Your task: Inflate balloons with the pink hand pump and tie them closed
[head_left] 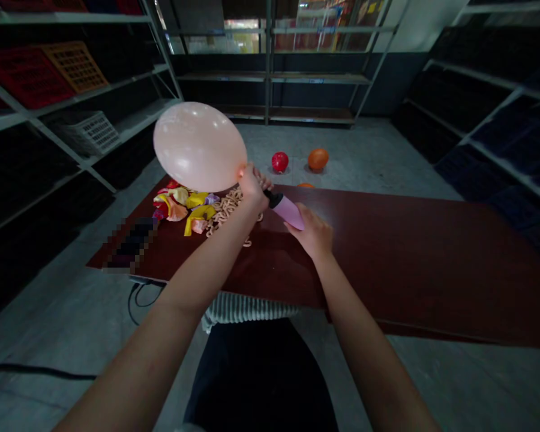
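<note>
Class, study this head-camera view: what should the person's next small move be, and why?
Probably pinch the neck of the pale pink balloon closed with the left hand, then ease it off the black nozzle. The balloon looks round and full, and the right hand has the pink pump.

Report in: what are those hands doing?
Left hand pinching inflated peach balloon's neck at pump nozzle. Right hand on pink hand pump. Deflated balloons heaped on table nearby.

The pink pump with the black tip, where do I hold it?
Grip the smooth pink plastic body from the right, as the right hand does. It is the widest part, and the black nozzle points left into the left hand at the peach balloon.
</note>
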The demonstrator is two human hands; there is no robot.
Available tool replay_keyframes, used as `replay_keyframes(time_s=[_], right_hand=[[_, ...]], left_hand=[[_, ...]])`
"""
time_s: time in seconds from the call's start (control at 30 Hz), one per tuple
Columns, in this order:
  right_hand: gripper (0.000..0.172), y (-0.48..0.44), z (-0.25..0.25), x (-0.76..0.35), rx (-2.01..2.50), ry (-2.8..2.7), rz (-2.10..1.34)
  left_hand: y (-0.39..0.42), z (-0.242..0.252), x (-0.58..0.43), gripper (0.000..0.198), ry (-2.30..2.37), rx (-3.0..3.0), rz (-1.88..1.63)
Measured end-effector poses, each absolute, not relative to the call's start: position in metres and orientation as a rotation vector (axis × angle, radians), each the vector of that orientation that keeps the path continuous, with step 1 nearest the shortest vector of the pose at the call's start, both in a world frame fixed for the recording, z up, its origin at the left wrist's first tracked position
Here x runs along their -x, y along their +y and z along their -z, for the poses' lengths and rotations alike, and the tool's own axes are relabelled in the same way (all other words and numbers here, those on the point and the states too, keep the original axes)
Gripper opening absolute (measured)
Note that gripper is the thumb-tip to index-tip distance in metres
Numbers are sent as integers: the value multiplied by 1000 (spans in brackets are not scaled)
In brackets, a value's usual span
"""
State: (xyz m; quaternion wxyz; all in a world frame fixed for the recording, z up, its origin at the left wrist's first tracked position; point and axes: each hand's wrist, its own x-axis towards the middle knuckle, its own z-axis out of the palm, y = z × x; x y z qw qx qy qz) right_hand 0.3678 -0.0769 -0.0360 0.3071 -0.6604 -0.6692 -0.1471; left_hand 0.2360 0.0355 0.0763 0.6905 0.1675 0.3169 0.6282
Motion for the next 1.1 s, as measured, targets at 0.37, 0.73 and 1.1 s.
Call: replay_keyframes(time_s=[0.37,0.73,1.1], right_hand=[[57,-84,30,-359,1660,-1940,412],[58,-87,30,-361,1457,-1840,232],[55,-79,36,-373,1683,-1600,199]], left_hand=[[36,-101,-161,47,693,-367,-1569],[33,-176,-144,52,575,-594,-1575],[29,-128,-273,55,630,-662,-1427]])
